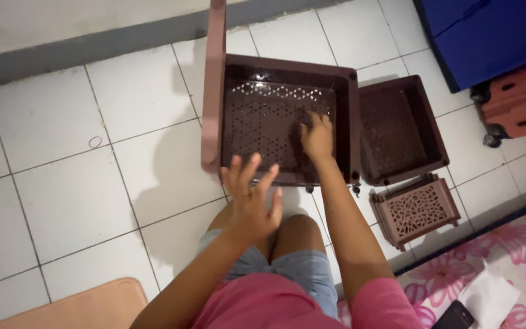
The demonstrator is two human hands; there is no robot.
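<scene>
Head view: my right grip [317, 137] presses flat, fingers spread, inside the brown perforated tray [263, 116]; left grip [252, 198] hovers wide, holding nothing.

This looks like a room in a home: a white tiled floor [74, 201], a pink flowery mat [512, 256], brown plastic drawers [400, 131].

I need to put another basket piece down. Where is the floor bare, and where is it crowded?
Bare white tiles lie left of the large brown tray, up to the grey wall base. Right is crowded: smaller tray, lattice panel, blue box, floral mat.
</scene>
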